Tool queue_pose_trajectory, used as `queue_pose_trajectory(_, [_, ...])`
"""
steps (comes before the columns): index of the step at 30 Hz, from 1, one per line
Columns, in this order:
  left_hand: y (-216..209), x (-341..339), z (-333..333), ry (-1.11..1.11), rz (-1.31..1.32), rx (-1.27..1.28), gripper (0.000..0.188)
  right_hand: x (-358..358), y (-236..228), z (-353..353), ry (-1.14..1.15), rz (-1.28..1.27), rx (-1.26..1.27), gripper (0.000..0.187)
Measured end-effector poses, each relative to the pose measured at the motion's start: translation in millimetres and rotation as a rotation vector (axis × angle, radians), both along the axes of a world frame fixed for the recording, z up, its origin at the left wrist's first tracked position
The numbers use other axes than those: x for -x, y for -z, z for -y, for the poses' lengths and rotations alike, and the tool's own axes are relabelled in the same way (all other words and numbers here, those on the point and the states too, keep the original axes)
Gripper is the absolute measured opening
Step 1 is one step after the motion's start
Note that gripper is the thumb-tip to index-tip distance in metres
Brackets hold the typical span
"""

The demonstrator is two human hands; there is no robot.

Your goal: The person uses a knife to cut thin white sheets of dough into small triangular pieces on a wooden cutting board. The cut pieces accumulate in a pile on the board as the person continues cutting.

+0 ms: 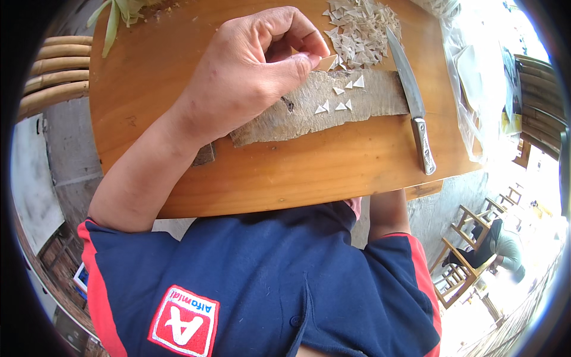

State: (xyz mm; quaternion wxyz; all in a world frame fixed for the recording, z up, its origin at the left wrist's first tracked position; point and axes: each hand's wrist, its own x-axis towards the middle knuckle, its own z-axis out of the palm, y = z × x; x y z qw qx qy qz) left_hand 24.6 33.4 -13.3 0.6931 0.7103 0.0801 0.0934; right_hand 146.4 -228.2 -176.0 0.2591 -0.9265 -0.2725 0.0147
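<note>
My left hand (267,65) reaches over the wooden board (273,125), thumb and forefinger pinched together. A thin cream triangular piece (326,63) shows at their tips. On the board lie several small white triangles (340,106), which look cut from a thin sheet; their material is unclear. Just beyond the board, a heap of similar triangles (363,35) covers part of the table. A knife (410,83) with a patterned metal handle rests across the board's right end, blade pointing away. Of my right arm only the upper part shows; that hand is hidden below the table edge.
The brown wooden table (285,178) ends close to my body. Clear plastic bags (470,77) lie along its right edge, and pale green strips (119,18) sit at the far left. A person (505,244) sits among wooden furniture at the lower right.
</note>
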Motion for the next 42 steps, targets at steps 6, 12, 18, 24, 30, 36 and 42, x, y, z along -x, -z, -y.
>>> queue_pose_trajectory(6, [2.2, -1.0, -1.1, 0.005, -0.023, -0.034, 0.007, -0.8, -0.8, 0.1, 0.01, 0.002, 0.004, 0.024])
queue_pose_trajectory(12, [3.7, -0.7, -0.4, -0.004, -0.004, -0.042, 0.007, -3.7, -3.0, -0.8, 0.009, 0.002, 0.002, 0.023])
queue_pose_trajectory(18, [-3.9, -6.7, 4.9, 0.024, -0.055, -0.013, 0.008, -3.9, -4.9, 2.9, 0.013, 0.006, 0.012, 0.022])
queue_pose_trajectory(24, [-4.4, -8.7, 5.8, 0.059, -0.085, -0.034, 0.008, -4.2, -3.2, 6.5, 0.024, 0.007, 0.017, 0.022])
queue_pose_trajectory(30, [-4.5, -8.4, 5.8, 0.053, -0.074, -0.076, 0.008, -3.6, 0.5, 7.6, 0.037, 0.001, 0.019, 0.022])
queue_pose_trajectory(36, [-3.9, -7.0, 7.5, 0.027, -0.061, -0.094, 0.01, 1.5, 2.3, 15.2, 0.044, -0.01, 0.02, 0.023])
queue_pose_trajectory(42, [-13.7, -10.1, 10.8, 0.021, -0.06, -0.11, 0.013, 35.8, -14.2, 76.1, 0.087, -0.075, 0.129, 0.024])
